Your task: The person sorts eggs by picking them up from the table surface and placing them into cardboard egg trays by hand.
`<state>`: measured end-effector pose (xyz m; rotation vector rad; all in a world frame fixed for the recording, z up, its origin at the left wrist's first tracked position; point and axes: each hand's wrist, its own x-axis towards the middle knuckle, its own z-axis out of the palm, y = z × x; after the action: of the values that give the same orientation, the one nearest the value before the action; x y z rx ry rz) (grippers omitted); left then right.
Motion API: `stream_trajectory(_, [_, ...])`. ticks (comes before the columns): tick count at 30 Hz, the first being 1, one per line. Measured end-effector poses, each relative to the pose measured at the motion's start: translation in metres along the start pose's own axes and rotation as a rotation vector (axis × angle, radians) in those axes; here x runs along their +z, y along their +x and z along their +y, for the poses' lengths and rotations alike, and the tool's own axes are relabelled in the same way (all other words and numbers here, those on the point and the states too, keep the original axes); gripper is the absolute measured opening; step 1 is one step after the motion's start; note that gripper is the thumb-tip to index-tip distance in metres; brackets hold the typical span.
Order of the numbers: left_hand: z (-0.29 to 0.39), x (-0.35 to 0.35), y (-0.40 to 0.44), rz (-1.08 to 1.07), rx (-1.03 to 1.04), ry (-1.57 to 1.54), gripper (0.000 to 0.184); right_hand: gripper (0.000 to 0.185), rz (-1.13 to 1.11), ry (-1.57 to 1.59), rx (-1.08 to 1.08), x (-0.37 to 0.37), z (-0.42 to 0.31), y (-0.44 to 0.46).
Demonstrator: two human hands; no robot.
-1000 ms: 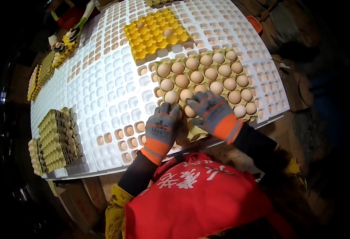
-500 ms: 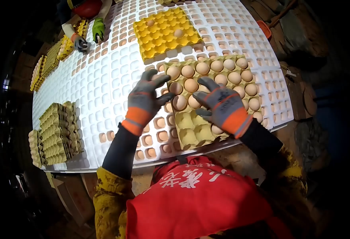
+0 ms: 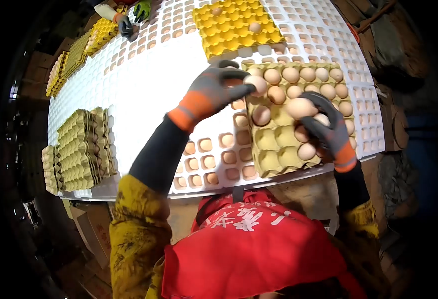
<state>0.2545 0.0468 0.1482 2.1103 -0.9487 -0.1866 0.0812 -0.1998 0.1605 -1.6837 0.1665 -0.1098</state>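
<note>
A brown pulp egg tray (image 3: 274, 142) lies on the white tabletop's right half, with eggs in many of its cups and bare cups at its near left. At the tray's left edge, my left hand (image 3: 216, 87) in a grey and orange glove pinches a pale egg (image 3: 257, 85) between thumb and fingers. Over the middle of the tray, my right hand (image 3: 330, 127), gloved alike, has its fingers around a brown egg (image 3: 301, 108). Other eggs (image 3: 307, 151) sit in cups beneath and beside that hand, which partly hides them.
A yellow tray (image 3: 234, 30) with two eggs lies behind. Stacked brown trays (image 3: 77, 149) stand at the left, and more trays (image 3: 99, 37) farther back. The white tabletop (image 3: 144, 94) has many recesses, several holding eggs. Another person's gloved hands (image 3: 124, 26) are at the far left.
Both hands have closed on eggs; earlier their fingers were spread over the tray. Some cups in the tray's left part are now bare. The whole view has shifted, moving the table's contents rightward.
</note>
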Motion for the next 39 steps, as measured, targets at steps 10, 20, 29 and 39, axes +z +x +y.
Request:
stream_trajectory(10, [-0.071, -0.071, -0.211, 0.190, -0.457, -0.791, 0.044, 0.037, -0.335, 0.714, 0.373, 0.215, -0.011, -0.026])
stream_trajectory(20, [-0.163, -0.106, -0.327, 0.279, -0.879, -0.912, 0.039, 0.038, -0.175, 0.338, 0.651, 0.282, 0.049, -0.021])
stream_trajectory(29, [-0.152, -0.061, -0.226, 0.017, -0.450, 0.375, 0.043, 0.041, -0.026, -1.064, -0.072, 0.319, 0.067, 0.023])
stream_trajectory(39, [-0.188, -0.066, -0.254, 0.292, -0.433, 0.076, 0.045, 0.036, 0.176, 0.363, 0.343, 0.275, 0.110, 0.036])
